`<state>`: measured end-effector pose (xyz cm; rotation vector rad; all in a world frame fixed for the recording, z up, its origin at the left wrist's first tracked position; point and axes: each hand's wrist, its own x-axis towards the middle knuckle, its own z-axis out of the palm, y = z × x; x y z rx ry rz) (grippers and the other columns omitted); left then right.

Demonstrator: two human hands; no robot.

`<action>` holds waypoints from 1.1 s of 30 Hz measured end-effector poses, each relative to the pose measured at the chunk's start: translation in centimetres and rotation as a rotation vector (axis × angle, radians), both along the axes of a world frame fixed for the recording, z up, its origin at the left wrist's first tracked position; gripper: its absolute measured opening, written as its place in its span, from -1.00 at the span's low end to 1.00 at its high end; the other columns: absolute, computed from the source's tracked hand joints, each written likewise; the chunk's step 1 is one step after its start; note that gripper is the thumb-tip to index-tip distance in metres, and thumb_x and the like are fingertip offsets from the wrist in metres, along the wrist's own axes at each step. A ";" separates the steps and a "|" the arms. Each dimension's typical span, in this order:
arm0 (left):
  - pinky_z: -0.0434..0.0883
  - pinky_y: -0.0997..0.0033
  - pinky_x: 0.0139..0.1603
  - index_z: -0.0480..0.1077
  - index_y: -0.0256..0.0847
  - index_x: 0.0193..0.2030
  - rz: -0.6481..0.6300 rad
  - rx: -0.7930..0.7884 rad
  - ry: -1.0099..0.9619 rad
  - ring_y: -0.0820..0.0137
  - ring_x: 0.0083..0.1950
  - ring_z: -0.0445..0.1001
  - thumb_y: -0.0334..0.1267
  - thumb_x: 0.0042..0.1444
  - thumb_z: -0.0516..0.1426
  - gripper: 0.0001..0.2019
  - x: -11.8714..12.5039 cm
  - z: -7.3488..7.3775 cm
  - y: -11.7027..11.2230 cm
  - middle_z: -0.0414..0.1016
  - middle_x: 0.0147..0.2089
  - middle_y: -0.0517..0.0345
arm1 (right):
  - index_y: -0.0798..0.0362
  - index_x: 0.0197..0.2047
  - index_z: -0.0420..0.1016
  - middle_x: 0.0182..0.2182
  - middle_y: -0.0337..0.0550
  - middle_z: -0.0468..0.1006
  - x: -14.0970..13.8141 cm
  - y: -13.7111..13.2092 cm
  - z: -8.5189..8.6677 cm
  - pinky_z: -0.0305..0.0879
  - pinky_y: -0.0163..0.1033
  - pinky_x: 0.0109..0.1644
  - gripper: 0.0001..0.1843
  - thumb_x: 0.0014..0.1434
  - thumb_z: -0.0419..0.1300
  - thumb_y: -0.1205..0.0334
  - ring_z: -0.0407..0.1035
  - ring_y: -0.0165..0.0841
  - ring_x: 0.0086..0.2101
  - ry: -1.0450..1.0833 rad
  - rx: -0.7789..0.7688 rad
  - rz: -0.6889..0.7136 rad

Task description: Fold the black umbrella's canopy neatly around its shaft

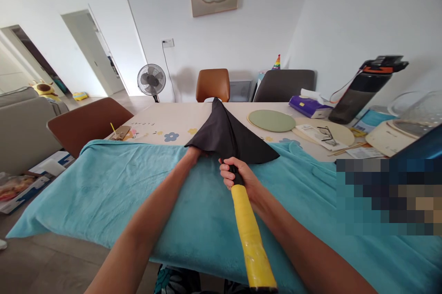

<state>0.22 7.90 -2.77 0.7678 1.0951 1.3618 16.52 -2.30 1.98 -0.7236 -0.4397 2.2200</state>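
Yellow handle (252, 234), tabletop (162, 116) near edge: right hand (246, 177) clasping black neck (238, 179), best held steady; left hand (195, 154) beneath black fabric (226, 135), grip untellable.

Black fabric cover (221, 130), with a turquoise blanket (113, 183) beneath it. The person's left hand (195, 153) reaches under the cover's near edge, fingers hidden; the right hand (239, 173), just nearer than the cover, encloses the dark neck of a yellow-wrapped handle (251, 234). Beyond the cover stands a tan chair (212, 85); to its right lies a green placemat (272, 120).
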 end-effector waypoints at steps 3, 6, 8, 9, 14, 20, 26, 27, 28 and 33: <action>0.39 0.47 -0.23 0.40 -0.28 -0.19 0.057 -0.008 -0.129 0.44 -0.28 0.43 -0.25 0.23 -0.07 -0.74 -2.5 1.0 0.1 0.48 -0.27 0.07 | 0.12 -0.41 0.30 -0.66 -0.37 0.26 -0.9 -0.2 -1.1 0.16 -0.43 -0.74 -0.97 0.02 0.11 0.37 0.09 -0.57 -0.74 -0.088 0.024 0.005; 0.42 0.39 -0.21 0.43 -0.32 -0.26 0.001 -0.086 -0.322 0.34 -0.26 0.47 0.02 0.18 -0.10 -0.55 -4.3 1.8 -0.1 0.51 -0.33 -0.03 | 0.12 -0.43 0.30 -0.66 -0.36 0.26 -1.3 -0.1 -2.0 0.17 -0.41 -0.74 -0.96 0.02 0.12 0.34 0.09 -0.56 -0.74 -0.142 0.024 0.042; 0.42 0.33 -0.21 0.44 -0.34 -0.28 -0.089 -0.122 -0.319 0.27 -0.26 0.48 0.15 0.07 -0.02 -0.48 -4.7 2.0 -0.1 0.51 -0.37 -0.07 | 0.13 -0.45 0.30 -0.66 -0.35 0.26 -1.3 0.0 -2.2 0.19 -0.42 -0.73 -0.95 0.03 0.11 0.36 0.10 -0.57 -0.73 -0.141 0.024 0.028; 0.42 0.33 -0.21 0.44 -0.34 -0.28 -0.129 -0.116 -0.269 0.26 -0.26 0.48 0.12 0.01 0.06 -0.53 -4.7 2.0 -0.2 0.52 -0.38 -0.05 | 0.13 -0.45 0.30 -0.65 -0.35 0.27 -1.3 0.0 -2.1 0.20 -0.42 -0.72 -0.95 0.03 0.11 0.37 0.11 -0.58 -0.72 -0.137 0.023 0.016; 0.35 0.42 -0.28 0.38 -0.14 -0.02 -0.142 -0.054 0.115 0.38 -0.32 0.45 -0.40 -0.26 0.24 -0.46 -4.1 1.4 0.0 0.51 -0.32 0.16 | 0.17 -0.47 0.31 -0.61 -0.30 0.32 -1.4 -0.3 -1.6 0.37 -0.36 -0.62 -0.92 0.05 0.09 0.40 0.21 -0.56 -0.67 -0.170 0.003 -0.037; 0.26 0.51 -0.37 0.46 -0.11 -0.12 0.015 -0.009 0.216 0.51 -0.40 0.36 -0.53 -0.29 0.06 -0.49 -4.7 1.3 0.4 0.48 -0.30 0.20 | 0.21 -0.39 0.37 -0.55 -0.18 0.45 -1.5 -0.3 -1.7 0.50 -0.22 -0.46 -0.95 0.06 0.08 0.42 0.38 -0.45 -0.55 -0.224 -0.009 -0.079; 0.24 0.50 -0.44 0.51 -0.26 -0.32 0.143 0.010 0.164 0.48 -0.44 0.32 -0.51 -0.32 0.03 -0.62 -5.2 2.4 0.3 0.44 -0.43 0.16 | 0.18 -0.36 0.36 -0.43 -0.12 0.51 -1.4 -0.2 -1.9 0.49 -0.28 -0.49 -0.95 0.04 0.14 0.46 0.40 -0.46 -0.54 -0.196 -0.004 -0.056; 0.23 0.50 -0.46 0.51 -0.27 -0.32 0.152 0.021 0.148 0.48 -0.47 0.30 -0.50 -0.33 0.03 -0.63 -5.3 2.5 0.3 0.42 -0.46 0.17 | 0.17 -0.38 0.35 -0.50 -0.18 0.47 -1.4 -0.2 -1.8 0.45 -0.32 -0.54 -0.97 0.05 0.15 0.44 0.34 -0.50 -0.60 -0.190 -0.002 -0.049; 0.22 0.50 -0.48 0.50 -0.28 -0.31 0.159 0.030 0.131 0.49 -0.49 0.28 -0.50 -0.33 0.03 -0.63 -5.4 2.7 0.2 0.40 -0.50 0.19 | 0.16 -0.41 0.33 -0.56 -0.24 0.41 -1.4 -0.2 -1.7 0.41 -0.36 -0.59 -0.94 0.06 0.16 0.40 0.28 -0.54 -0.64 -0.184 -0.003 -0.041; 0.19 0.52 -0.52 0.48 -0.33 -0.34 0.190 0.028 0.067 0.54 -0.56 0.21 -0.53 -0.34 0.02 -0.64 -6.0 2.8 0.4 0.29 -0.61 0.23 | 0.11 -0.47 0.23 -0.62 -0.34 0.26 -1.3 -0.2 -1.1 0.20 -0.47 -0.72 -0.82 0.10 0.18 0.33 0.12 -0.61 -0.71 -0.130 0.000 -0.022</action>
